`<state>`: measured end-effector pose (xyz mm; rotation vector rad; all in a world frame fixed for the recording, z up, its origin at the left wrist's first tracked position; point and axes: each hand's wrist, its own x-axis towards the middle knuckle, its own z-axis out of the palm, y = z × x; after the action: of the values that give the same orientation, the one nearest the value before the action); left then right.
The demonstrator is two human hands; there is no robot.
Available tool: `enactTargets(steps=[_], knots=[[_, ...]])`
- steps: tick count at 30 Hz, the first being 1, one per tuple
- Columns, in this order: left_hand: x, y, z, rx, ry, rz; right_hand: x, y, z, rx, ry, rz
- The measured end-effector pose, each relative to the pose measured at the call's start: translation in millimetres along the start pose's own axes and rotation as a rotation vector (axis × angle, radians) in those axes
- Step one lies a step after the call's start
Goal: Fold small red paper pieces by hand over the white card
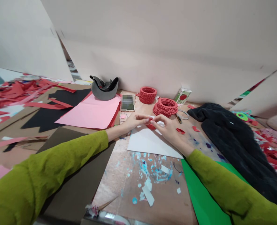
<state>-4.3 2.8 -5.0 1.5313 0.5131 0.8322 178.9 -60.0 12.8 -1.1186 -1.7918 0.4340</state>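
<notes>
Over a white sheet (150,143), my left hand (136,121) and my right hand (164,126) meet fingertip to fingertip. Both pinch a small red paper piece (152,125), partly hidden by the fingers. Just beyond them stand two red rings of folded paper, one (148,95) further back and one (165,107) nearer. Small folded red pieces (180,131) lie to the right of my right hand.
A phone (127,103), grey cap (105,89) and pink paper (90,112) are at the back left. A small box (183,95) stands by the wall. Dark fabric (232,140) and a green sheet (206,193) lie right. Paper scraps (148,195) lie in front.
</notes>
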Motion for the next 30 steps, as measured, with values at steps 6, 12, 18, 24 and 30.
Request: enactTargets(steps=[6, 12, 18, 24, 30], knots=[[-2.5, 6.4, 3.7, 0.002, 0.06, 0.002, -2.2, 7.9, -0.7, 0.005, 0.05, 0.005], [-0.6, 3.1, -1.3, 0.128, 0.113, 0.014, -2.1, 0.5, -1.2, -0.002, 0.039, -0.039], [-0.7, 2.9, 0.2, 0.203, 0.132, 0.084, -3.2, -3.0, -1.0, -0.035, 0.065, -0.057], [-1.8, 1.3, 3.5, 0.17, 0.125, 0.143, -4.5, -6.8, -1.6, -0.038, 0.055, -0.071], [-2.3, 2.8, 5.4, 0.231, 0.107, 0.183, -4.6, -8.2, -1.6, -0.029, 0.057, -0.061]])
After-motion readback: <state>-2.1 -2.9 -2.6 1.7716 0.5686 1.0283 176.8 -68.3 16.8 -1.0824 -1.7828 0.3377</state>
